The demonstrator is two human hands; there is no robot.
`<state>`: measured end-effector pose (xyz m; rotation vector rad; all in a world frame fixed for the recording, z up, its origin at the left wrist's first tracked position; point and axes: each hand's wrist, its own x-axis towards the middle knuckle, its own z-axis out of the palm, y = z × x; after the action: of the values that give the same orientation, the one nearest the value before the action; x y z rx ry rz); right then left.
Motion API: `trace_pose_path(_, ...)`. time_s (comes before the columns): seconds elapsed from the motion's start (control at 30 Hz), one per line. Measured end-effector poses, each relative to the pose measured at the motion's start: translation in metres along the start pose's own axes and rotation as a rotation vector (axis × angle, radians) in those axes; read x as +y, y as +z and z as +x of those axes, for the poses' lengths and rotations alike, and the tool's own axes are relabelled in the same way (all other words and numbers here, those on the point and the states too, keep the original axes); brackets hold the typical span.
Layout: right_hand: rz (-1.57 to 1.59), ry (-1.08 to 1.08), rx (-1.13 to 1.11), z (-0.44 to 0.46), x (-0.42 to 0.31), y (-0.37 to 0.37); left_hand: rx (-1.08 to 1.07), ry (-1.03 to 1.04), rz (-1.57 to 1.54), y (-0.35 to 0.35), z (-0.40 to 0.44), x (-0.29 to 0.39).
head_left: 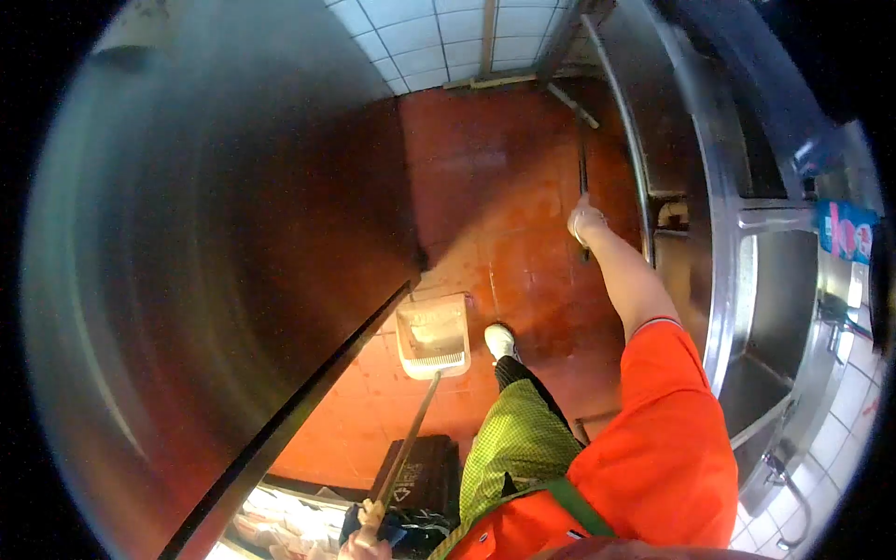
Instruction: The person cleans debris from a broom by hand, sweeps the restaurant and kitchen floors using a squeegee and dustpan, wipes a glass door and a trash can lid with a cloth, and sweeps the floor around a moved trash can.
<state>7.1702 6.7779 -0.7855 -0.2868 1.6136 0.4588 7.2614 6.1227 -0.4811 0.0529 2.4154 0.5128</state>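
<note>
At the bottom of the view my left hand (366, 534) is closed around the long handle of a dustpan (431, 327). The pale, wide pan with a comb-like row of teeth rests on the red tiled floor, left of my white shoe (501, 343). My right arm reaches forward, and my right hand (585, 222) grips the dark stick of what looks like a floor squeegee (582, 159). Its narrow light bar lies near the far wall, beside the metal unit on the right. The fingers of both hands are partly hidden.
A large metal panel (233, 215) blocks the left side, its dark edge running diagonally. On the right stand steel counters and a sink (770, 317) with taps. A dark bin (420, 471) stands by my left leg. The floor (532, 243) looks wet in places.
</note>
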Motion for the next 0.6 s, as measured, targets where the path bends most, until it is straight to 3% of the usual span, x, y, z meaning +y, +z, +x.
trace_pose_path(0.07,0.005,0.089,0.089,0.022,-0.023,0.051,-0.155,0.031,0.501,-0.023,0.017,0.071)
trace_pose_path(0.1,0.082,0.094,0.011,-0.001,-0.035,0.051,-0.085,0.060,0.518,-0.023,0.013,0.073)
trace_pose_path(0.2,1.155,0.392,0.057,-0.063,-0.103,0.059,-0.043,0.319,0.373,-0.037,0.001,0.078)
trace_pose_path(0.23,1.482,0.476,0.094,-0.077,-0.125,0.063,-0.183,0.262,0.612,-0.038,-0.001,0.083)
trace_pose_path(0.27,1.487,0.452,0.126,-0.092,-0.155,0.072,-0.120,0.297,0.440,-0.044,-0.011,0.083)
trace_pose_path(0.37,1.502,0.454,0.312,-0.142,-0.217,0.083,-0.067,0.369,0.506,-0.056,-0.017,0.088)
trace_pose_path(0.47,1.688,0.267,0.126,-0.224,-0.230,0.076,-0.001,0.568,0.509,-0.067,-0.012,0.083)
trace_pose_path(0.53,1.733,0.216,0.310,-0.226,-0.222,0.081,-0.049,0.525,0.581,-0.076,-0.009,0.133)
trace_pose_path(0.6,1.629,0.241,0.509,-0.214,-0.204,0.064,0.013,0.533,0.541,-0.078,-0.013,0.120)
